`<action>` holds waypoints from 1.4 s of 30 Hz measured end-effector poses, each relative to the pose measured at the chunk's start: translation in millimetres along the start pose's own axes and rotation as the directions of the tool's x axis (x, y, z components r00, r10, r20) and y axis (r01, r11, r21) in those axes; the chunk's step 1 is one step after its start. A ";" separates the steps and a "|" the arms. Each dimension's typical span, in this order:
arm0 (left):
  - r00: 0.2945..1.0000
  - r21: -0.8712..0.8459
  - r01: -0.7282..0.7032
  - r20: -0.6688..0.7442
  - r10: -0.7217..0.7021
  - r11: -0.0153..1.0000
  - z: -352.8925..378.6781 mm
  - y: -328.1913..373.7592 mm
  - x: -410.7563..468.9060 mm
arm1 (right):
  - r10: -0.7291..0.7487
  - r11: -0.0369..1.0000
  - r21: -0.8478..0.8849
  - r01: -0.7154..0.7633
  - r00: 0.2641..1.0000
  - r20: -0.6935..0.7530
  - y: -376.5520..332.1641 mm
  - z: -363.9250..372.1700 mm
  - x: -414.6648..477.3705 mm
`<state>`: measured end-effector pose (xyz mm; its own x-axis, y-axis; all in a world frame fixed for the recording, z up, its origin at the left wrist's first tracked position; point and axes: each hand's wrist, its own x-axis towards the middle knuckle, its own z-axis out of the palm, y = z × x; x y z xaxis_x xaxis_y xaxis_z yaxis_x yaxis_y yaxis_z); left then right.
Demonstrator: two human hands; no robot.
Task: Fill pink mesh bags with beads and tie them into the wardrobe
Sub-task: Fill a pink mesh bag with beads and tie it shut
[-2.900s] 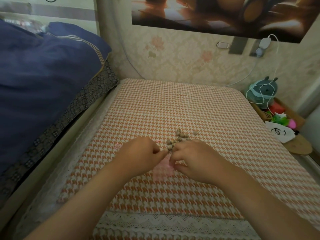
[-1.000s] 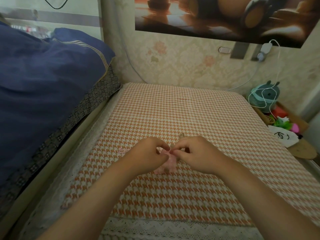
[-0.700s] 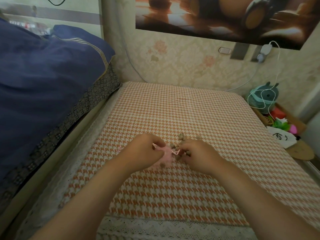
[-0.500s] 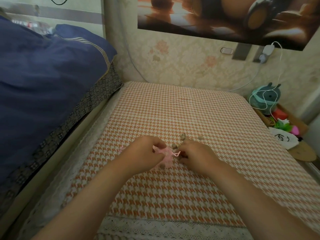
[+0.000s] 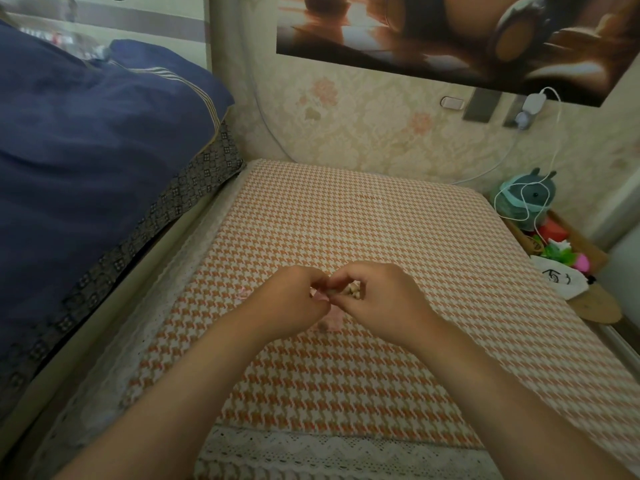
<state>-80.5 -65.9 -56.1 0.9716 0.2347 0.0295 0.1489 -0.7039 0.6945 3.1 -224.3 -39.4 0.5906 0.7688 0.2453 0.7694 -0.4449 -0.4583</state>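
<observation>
- Pink mesh bag [image 5: 333,319]: centre of frame, on the houndstooth cloth [image 5: 346,220]. Mostly hidden; only its lower part shows below the 2 hands, plus a pink sliver between the fingertips.
- Bag contents blurred; 1 dark speck at the lower edge, cannot tell if it is a bead.
- Left hand [image 5: 287,301]: fingers curled, tips pinching the bag's upper edge.
- Right hand [image 5: 384,299]: fingers curled, tips meeting the left hand's at the same edge; cannot tell whether a bead is also pinched.
- Beads [image 5: 351,290]: small tan cluster seen through the gap under the right fingers, count unreadable.
- Pink scrap [image 5: 244,294] just left of the left hand, identity unclear.
- Blue duvet [image 5: 86,150] upper left, cut off by the frame.
</observation>
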 end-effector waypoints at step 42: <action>0.987 0.186 0.110 -0.132 -0.086 0.976 73.3 -7.8 84.2 | 0.253 0.962 0.095 -0.255 0.967 0.032 64.0 -30.3 -31.4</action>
<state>13.5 -89.7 -111.7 0.9222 0.3812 0.0644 0.2866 -0.7860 0.5478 41.2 -290.8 -50.6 0.7581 0.6453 0.0941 0.5668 -0.5807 -0.5844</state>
